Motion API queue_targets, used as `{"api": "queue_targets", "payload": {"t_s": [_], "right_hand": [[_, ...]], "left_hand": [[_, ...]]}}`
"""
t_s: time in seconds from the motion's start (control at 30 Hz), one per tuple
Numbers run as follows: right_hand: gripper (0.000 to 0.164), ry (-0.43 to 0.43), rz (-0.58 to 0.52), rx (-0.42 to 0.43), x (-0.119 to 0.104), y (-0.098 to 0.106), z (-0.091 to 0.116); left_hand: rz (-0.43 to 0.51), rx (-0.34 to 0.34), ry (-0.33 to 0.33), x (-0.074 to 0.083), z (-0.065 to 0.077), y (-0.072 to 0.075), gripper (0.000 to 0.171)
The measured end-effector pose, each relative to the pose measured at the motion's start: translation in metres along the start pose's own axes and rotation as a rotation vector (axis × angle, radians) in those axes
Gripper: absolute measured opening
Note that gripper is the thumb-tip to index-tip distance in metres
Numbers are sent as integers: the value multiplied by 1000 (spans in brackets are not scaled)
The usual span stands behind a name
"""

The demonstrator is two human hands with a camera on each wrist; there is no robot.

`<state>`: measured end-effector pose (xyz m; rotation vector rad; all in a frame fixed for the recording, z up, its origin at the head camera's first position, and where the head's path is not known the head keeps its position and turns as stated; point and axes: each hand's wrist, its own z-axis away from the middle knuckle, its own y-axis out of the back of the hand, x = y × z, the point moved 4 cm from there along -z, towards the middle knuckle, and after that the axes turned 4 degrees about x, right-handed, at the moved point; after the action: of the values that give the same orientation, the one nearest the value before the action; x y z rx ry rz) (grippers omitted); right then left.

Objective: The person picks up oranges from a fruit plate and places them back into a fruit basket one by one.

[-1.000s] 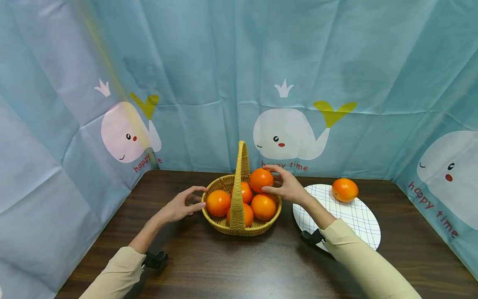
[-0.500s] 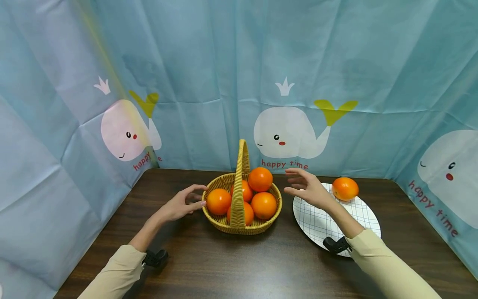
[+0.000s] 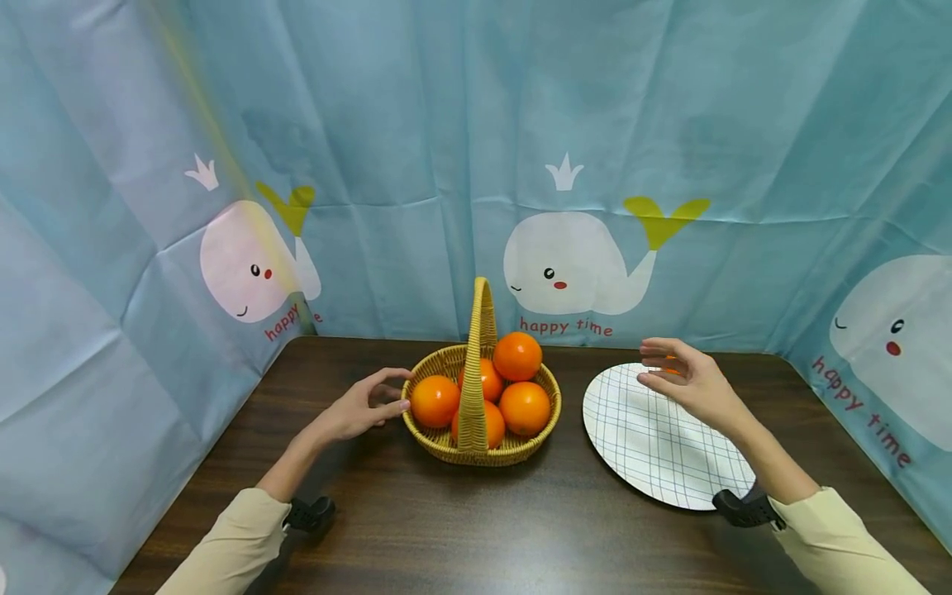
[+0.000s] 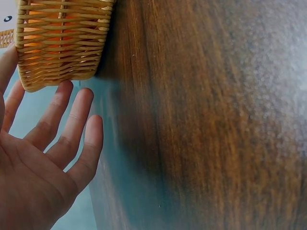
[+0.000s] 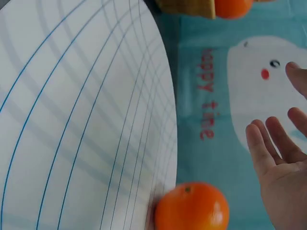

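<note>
A yellow wicker basket point(image 3: 513, 455) with a tall arched handle stands mid-table and holds several oranges point(image 3: 525, 408). At its left rim is my left hand point(image 3: 355, 411), index fingertip and thumb touching the edge. In the left wrist view the other fingers are loosely extended beside the basket's woven side. My right hand point(image 3: 695, 388) hovers over the round white plate point(image 3: 662, 450), fingers spread and holding nothing. One orange point(image 5: 192, 209) lies at the plate's far edge; in the head view the right hand covers most of it.
A dark wooden table point(image 3: 476, 537) carries everything. A blue curtain point(image 3: 402, 165) with whale prints hangs directly behind its back edge and along both sides. Black camera straps point(image 3: 747, 508) sit on both wrists.
My right hand let go of an orange at the basket's back right and moved right, over the plate. That orange stays in the basket. The left hand has held its place.
</note>
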<state>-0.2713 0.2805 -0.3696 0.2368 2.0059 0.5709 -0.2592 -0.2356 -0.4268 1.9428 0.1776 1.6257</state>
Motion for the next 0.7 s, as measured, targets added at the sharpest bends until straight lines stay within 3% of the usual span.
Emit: {"api": "queue_targets", "payload": {"t_s": [0.2,0.47,0.7], "right_hand": [[53,-23,112,51,7,27,17],[53,-10,93,136,23,52,38],[56,-116,141,201,44,62,53]], "left_hand": [[11,-5,2,1,1,-1,49],[7,0,2,1,2,-1,49],[2,-1,11,0,1,0,50]]}}
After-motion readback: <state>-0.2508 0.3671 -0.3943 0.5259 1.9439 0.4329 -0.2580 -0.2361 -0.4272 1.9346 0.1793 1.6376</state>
